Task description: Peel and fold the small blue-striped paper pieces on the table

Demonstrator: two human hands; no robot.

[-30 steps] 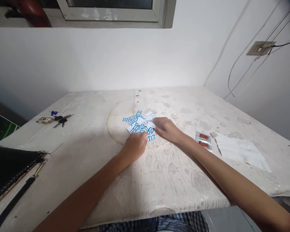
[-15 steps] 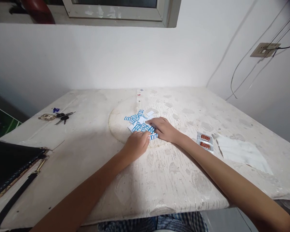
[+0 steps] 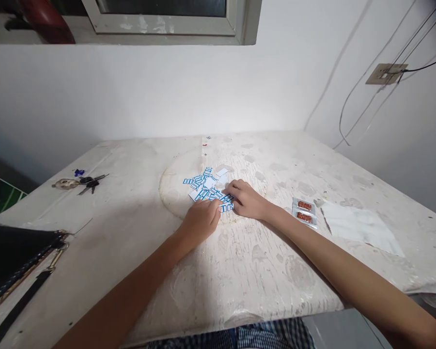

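Cards (image 3: 200, 195), white with blue markings, lie in a loose, overlapping pile near the middle of the table (image 3: 261, 291), inside a faint round stain (image 3: 160, 189). A blank white card (image 3: 222, 172) lies at the far side of the pile. Left hand (image 3: 202, 216) rests at the near edge, its thumb and fingers together on a blue-marked card (image 3: 226, 208) that pokes out to the right of the fingertips; whether more cards sit behind it is hidden. Right hand (image 3: 247, 199) reaches over the right edge of the pile, its fingers bent down among the cards; I cannot tell whether they pinch one or only touch. Beyond the pile, a small red scrap (image 3: 204, 145) lies toward the wall (image 3: 167, 92). To the right, near the right forearm, are two silver packets (image 3: 304, 212) with reddish-brown contents, and just beside them a white cloth (image 3: 361, 228). Well apart on the left are keys (image 3: 90, 182) with a pale fob (image 3: 65, 183), a dark blue bit (image 3: 79, 172) near them, and, closer in, a black purse (image 3: 18, 257) with a strap (image 3: 18, 308). A socket (image 3: 385, 73) with wires is on the right wall.
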